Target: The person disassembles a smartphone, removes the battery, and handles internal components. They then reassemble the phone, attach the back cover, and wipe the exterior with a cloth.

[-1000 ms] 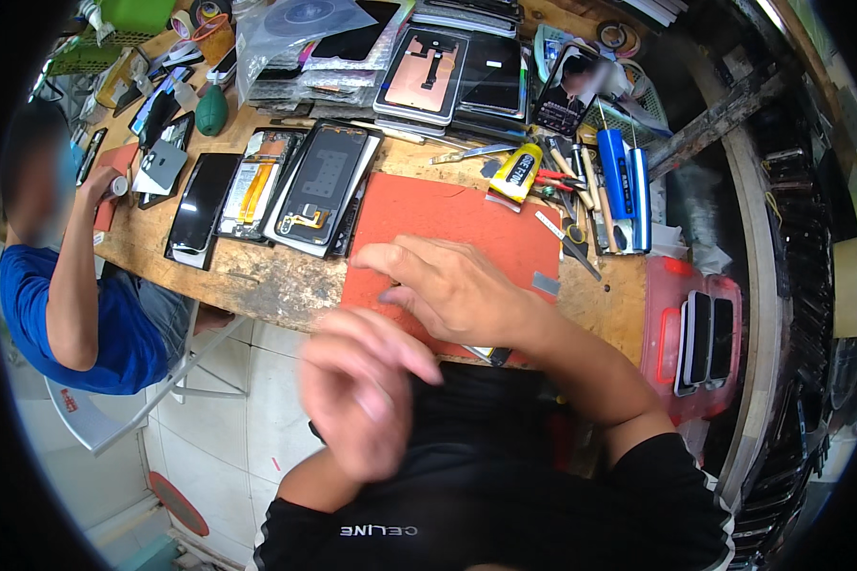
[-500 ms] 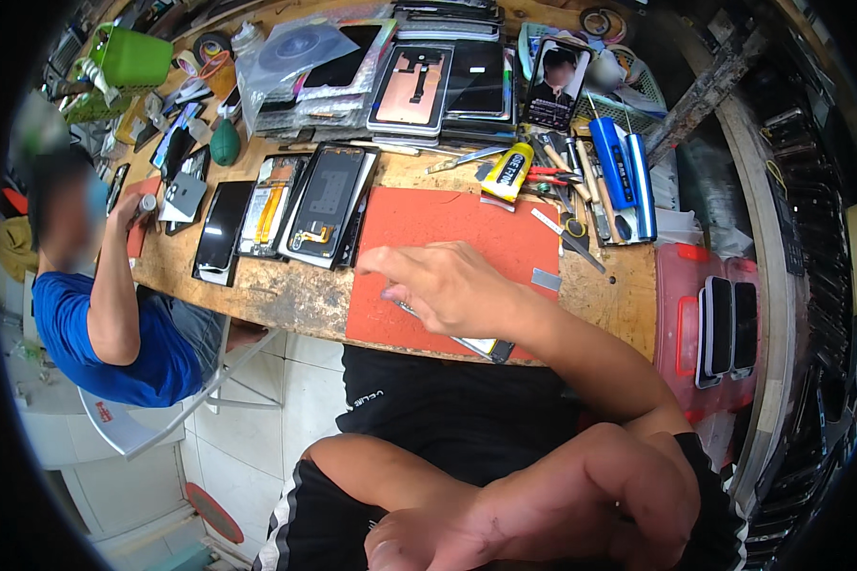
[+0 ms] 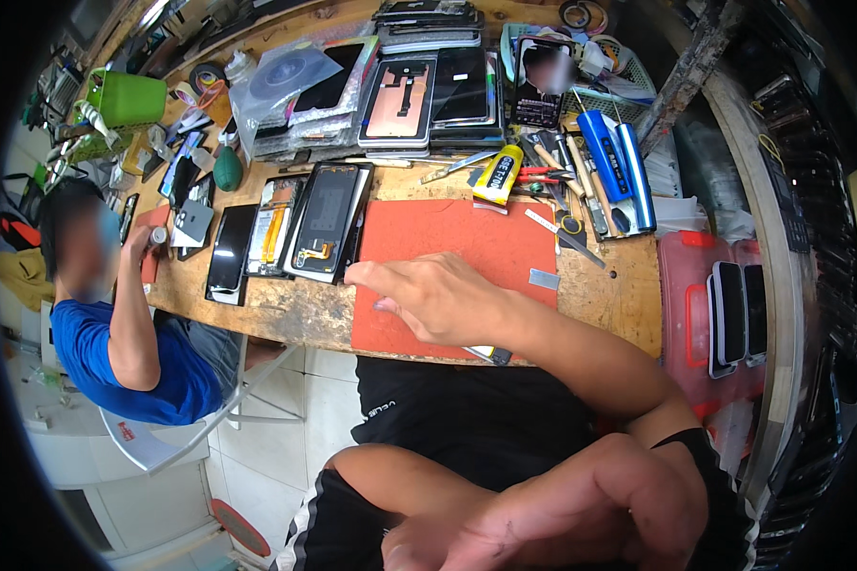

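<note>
My right hand (image 3: 438, 297) is over the near part of a red-orange mat (image 3: 467, 228), its fingers curled and the thumb close to the index finger. Anything between the fingertips is too small or hidden to make out. Under the wrist, at the mat's near edge, a corner of an opened phone (image 3: 490, 354) shows a yellowish and grey inside; the rest is covered. My left arm bends low in the picture, and my left hand (image 3: 581, 500) looms large and blurred close to the camera. Its fingers cannot be made out clearly.
Opened phones (image 3: 326, 224) lie left of the mat. Behind stand stacked screens (image 3: 397, 105). A yellow tube (image 3: 498, 174), tweezers (image 3: 459, 166), scissors (image 3: 571, 226) and blue screwdrivers (image 3: 607, 157) sit behind and right. At left a person in blue (image 3: 152, 362) sits working.
The whole view has shifted slightly. My right hand has moved a little left over the mat, and less of the phone shows beneath it. My left hand stays low near the camera.
</note>
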The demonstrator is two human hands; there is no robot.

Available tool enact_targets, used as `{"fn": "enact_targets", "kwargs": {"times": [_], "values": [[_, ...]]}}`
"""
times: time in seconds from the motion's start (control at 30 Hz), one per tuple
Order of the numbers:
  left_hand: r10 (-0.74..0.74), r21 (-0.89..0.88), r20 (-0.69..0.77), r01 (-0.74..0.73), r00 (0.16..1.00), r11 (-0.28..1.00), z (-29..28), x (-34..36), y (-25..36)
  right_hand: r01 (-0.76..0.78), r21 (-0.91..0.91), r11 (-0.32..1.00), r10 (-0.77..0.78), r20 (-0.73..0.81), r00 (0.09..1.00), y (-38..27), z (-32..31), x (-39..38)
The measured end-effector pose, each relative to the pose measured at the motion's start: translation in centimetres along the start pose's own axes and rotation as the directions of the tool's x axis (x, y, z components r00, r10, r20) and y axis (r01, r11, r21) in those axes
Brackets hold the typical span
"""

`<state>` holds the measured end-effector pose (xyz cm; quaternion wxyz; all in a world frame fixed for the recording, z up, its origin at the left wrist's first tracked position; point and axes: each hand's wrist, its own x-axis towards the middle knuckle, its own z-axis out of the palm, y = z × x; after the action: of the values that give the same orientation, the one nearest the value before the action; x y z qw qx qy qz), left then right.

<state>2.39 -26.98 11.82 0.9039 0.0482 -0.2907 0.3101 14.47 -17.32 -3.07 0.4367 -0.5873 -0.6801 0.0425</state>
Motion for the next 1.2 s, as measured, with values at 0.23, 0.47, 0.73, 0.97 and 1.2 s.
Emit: {"fn": "enact_targets", "kwargs": {"times": [0.23, 0.47, 0.73, 0.97, 1.2], "values": [[-0.102, -0.003, -0.066, 0.102, 0.993, 0.995, 0.7, -1.8, -0.5, -0.202, -0.268, 0.942, 0.171, -0.135, 0.976, 1.0, -1.6, 0.3], [-0.130, -0.024, -0.036, 0.130, 0.991, 0.991, 0.3, -2.2, -0.9, -0.304, -0.518, 0.799, 0.213, -0.229, 0.950, 5.0, -2.4, -0.4], [-0.101, -0.113, 0.052, 0.106, 0.994, 0.988, -0.1, -1.5, -1.6, -0.298, -0.530, 0.794, 0.203, -0.230, 0.952, 5.4, -1.5, -0.4], [0.139, 0.118, -0.158, -0.121, 0.978, 0.986, 2.6, -0.9, -3.1, -0.288, -0.544, 0.788, 0.191, -0.230, 0.954, 5.6, -0.6, -0.8], [-0.049, 0.121, -0.134, 0.065, 0.990, 0.990, 1.8, -1.8, -1.3, -0.296, -0.570, 0.766, 0.242, -0.171, 0.955, 5.3, -1.0, -0.5]]}}
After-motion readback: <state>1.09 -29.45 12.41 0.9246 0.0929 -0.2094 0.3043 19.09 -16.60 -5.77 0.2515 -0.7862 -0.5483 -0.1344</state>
